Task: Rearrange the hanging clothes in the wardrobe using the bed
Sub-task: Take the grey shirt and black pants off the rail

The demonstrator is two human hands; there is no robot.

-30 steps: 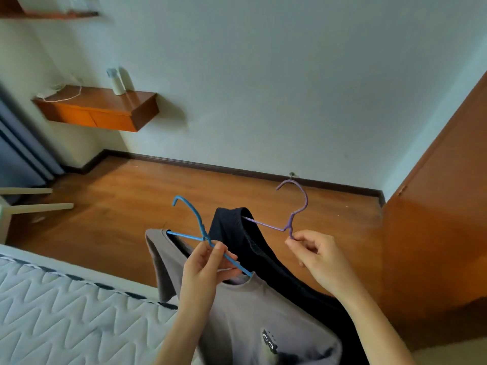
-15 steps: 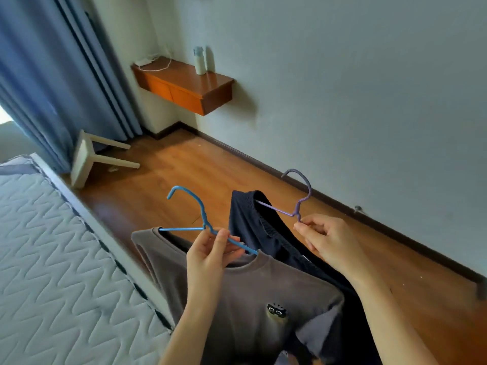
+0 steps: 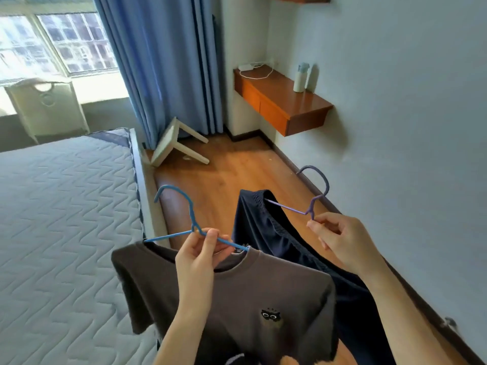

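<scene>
My left hand (image 3: 199, 255) pinches a blue hanger (image 3: 184, 222) just under its hook. On it hangs a grey-brown T-shirt (image 3: 237, 299) with a small owl patch on the chest. My right hand (image 3: 340, 241) pinches the neck of a purple hanger (image 3: 313, 198), which carries a dark navy garment (image 3: 276, 233) behind the T-shirt. Both hang in the air over the wooden floor, to the right of the bed (image 3: 66, 219) with its bare quilted mattress.
A white stool (image 3: 176, 144) lies tipped over on the floor by the blue curtain (image 3: 163, 61). A wooden wall shelf (image 3: 282, 98) carries a white bottle (image 3: 300, 77) and a cable. A white chair (image 3: 47, 106) stands under the window beyond the bed.
My view has swung left from the wall and floor to the bed, curtain and window. Both hands keep their hold on the hangers, and the clothes have come along.
</scene>
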